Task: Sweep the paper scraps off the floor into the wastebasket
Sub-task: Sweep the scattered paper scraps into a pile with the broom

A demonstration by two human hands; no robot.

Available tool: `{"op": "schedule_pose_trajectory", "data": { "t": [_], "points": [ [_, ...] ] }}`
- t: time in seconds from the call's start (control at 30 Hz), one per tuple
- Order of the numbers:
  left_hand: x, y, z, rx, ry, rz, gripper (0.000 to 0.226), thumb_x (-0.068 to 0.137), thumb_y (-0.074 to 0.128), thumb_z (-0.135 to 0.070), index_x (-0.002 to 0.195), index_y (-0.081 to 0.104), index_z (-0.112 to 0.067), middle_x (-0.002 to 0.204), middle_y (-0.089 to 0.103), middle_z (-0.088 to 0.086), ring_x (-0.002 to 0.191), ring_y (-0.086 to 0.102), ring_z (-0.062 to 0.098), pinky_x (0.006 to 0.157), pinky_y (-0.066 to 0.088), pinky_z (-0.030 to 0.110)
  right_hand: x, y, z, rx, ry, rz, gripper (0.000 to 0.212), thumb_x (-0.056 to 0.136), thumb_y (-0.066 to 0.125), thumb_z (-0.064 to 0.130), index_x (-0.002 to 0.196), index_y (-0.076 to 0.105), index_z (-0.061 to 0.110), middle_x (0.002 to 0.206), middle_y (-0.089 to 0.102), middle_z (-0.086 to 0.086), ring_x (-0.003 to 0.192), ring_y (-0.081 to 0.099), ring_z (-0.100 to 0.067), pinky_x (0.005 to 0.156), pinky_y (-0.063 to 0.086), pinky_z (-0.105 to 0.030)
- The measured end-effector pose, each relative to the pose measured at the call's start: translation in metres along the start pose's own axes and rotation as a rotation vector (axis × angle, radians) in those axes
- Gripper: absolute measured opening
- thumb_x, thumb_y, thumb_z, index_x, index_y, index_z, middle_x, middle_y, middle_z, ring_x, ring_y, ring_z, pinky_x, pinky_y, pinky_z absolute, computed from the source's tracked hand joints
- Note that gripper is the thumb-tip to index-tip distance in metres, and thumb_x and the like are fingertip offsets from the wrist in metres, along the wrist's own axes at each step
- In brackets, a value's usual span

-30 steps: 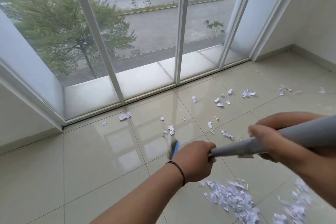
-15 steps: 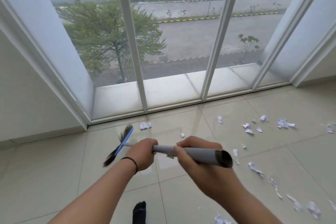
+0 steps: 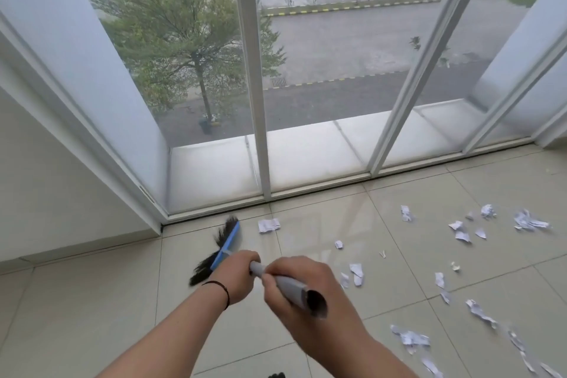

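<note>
Both hands grip the grey handle point(image 3: 288, 284) of a broom. My left hand point(image 3: 237, 275) holds it lower down, near the blue head point(image 3: 227, 244) with its black bristles point(image 3: 222, 232). My right hand point(image 3: 299, 294) grips the handle's open top end. The broom head sits on the floor near the window corner, just left of one paper scrap point(image 3: 269, 225). Several white paper scraps point(image 3: 460, 230) lie scattered over the tiles to the right, with more point(image 3: 411, 339) at the lower right. No wastebasket is in view.
A floor-to-ceiling window point(image 3: 306, 101) with white frames runs along the far side, its sill track point(image 3: 276, 196) at floor level. A white wall point(image 3: 61, 178) with a baseboard closes the left. Glossy beige tiles point(image 3: 92, 316) cover the floor. A dark foot tip point(image 3: 277, 375) shows at the bottom edge.
The view has swung left toward the window corner. The broom head moved left and farther out, from the scraps in the middle to the spot beside the single scrap by the window.
</note>
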State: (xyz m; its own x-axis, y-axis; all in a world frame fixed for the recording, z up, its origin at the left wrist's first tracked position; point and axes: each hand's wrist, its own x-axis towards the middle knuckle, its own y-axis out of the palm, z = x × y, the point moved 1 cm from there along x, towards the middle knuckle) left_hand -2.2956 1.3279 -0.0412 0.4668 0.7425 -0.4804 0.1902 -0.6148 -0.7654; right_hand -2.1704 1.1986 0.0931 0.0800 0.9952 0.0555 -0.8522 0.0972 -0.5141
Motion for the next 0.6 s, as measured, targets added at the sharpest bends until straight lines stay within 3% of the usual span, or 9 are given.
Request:
{"op": "schedule_pose_trajectory", "data": {
  "t": [0.07,0.17,0.27,0.37,0.47,0.6],
  "points": [
    [0.009,-0.003,-0.01,-0.042,0.05,-0.018,0.027,0.085,0.044,-0.01,0.064,0.043,-0.028,0.077,0.055,-0.006,0.079,0.053,0.017,0.066,0.04,0.026,0.012,-0.017,0.004,-0.009,-0.005,-0.005,0.018,0.087,0.058,0.028,0.081,0.063,0.012,0.074,0.061,-0.003,0.068,0.055,-0.013,0.059,0.043,-0.021],
    [0.017,-0.007,-0.038,-0.075,0.183,-0.006,0.016,0.087,0.043,-0.012,0.08,0.056,-0.019,0.09,0.064,0.0,0.086,0.058,0.02,0.076,0.048,0.035,0.019,-0.048,0.014,-0.075,0.026,-0.023,0.017,0.085,0.061,0.029,0.078,0.065,0.013,0.072,0.063,0.0,0.067,0.056,-0.009,0.056,0.037,-0.009],
    [0.016,-0.009,-0.061,-0.07,0.296,-0.019,0.015,0.089,0.044,-0.014,0.079,0.051,-0.022,0.087,0.061,-0.002,0.083,0.055,0.019,0.071,0.045,0.033,0.012,-0.074,0.029,-0.123,0.039,-0.098,0.019,0.078,0.057,0.045,0.08,0.07,0.032,0.073,0.069,0.016,0.068,0.064,-0.002,0.056,0.044,-0.007],
    [0.015,-0.017,-0.07,-0.071,0.378,-0.127,0.015,0.09,0.046,-0.016,0.078,0.051,-0.025,0.083,0.056,-0.006,0.078,0.049,0.015,0.064,0.036,0.026,0.005,-0.089,0.041,-0.104,0.074,-0.247,0.014,0.073,0.06,0.048,0.081,0.071,0.043,0.069,0.07,0.02,0.061,0.067,0.0,0.052,0.05,-0.011],
    [0.028,-0.027,-0.063,-0.034,0.38,-0.134,0.013,0.09,0.048,-0.016,0.082,0.056,-0.023,0.09,0.06,-0.004,0.079,0.049,0.013,0.061,0.035,0.022,0.008,-0.078,0.036,-0.086,0.117,-0.317,0.01,0.073,0.064,0.042,0.08,0.071,0.041,0.066,0.069,0.019,0.059,0.065,0.002,0.052,0.045,-0.004],
    [0.049,-0.025,-0.043,0.089,0.27,0.037,0.017,0.089,0.046,-0.01,0.094,0.062,-0.015,0.093,0.061,-0.001,0.093,0.058,0.02,0.074,0.04,0.026,0.018,-0.036,0.017,-0.072,0.183,-0.195,0.007,0.085,0.066,0.019,0.08,0.07,0.02,0.071,0.065,0.007,0.068,0.059,-0.004,0.061,0.04,-0.008]
  ]
}}
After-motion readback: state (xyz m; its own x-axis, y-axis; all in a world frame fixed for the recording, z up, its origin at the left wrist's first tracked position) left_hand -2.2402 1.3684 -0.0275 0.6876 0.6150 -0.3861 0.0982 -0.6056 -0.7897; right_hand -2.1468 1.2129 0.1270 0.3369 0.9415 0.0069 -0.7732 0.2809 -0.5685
